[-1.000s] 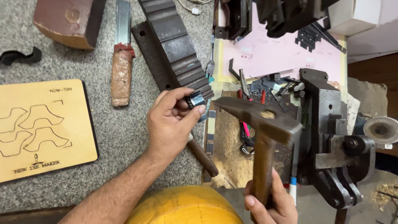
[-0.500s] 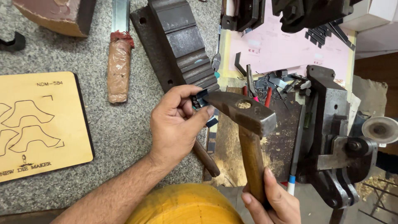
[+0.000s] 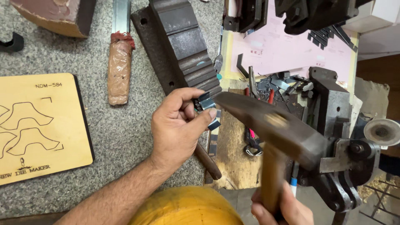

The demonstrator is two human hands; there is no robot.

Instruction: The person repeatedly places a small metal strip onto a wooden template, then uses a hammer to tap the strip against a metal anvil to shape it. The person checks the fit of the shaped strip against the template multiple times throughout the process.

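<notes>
Grey speckled stone bench point(image 3: 125, 137), hammering station.
Left hand point(image 3: 177, 125) pinches a small bent blue-steel strip point(image 3: 205, 102) at its 1 o'clock; right hand point(image 3: 283, 208) grips the wooden-handled iron hammer point(image 3: 275, 129), head just beside the strip at 3 o'clock.

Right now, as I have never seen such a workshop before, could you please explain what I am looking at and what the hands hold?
The view comes from a camera on the person's head, looking down at a grey stone-like worktop. The left hand pinches a small bent strip of metal against a stepped iron block. The right hand grips the wooden handle of a hammer, whose blurred head is close to the strip. On the left lies a wooden board with cut-out shapes; above it, a tool with a wrapped handle. On the right stands a dark metal vise.
</notes>
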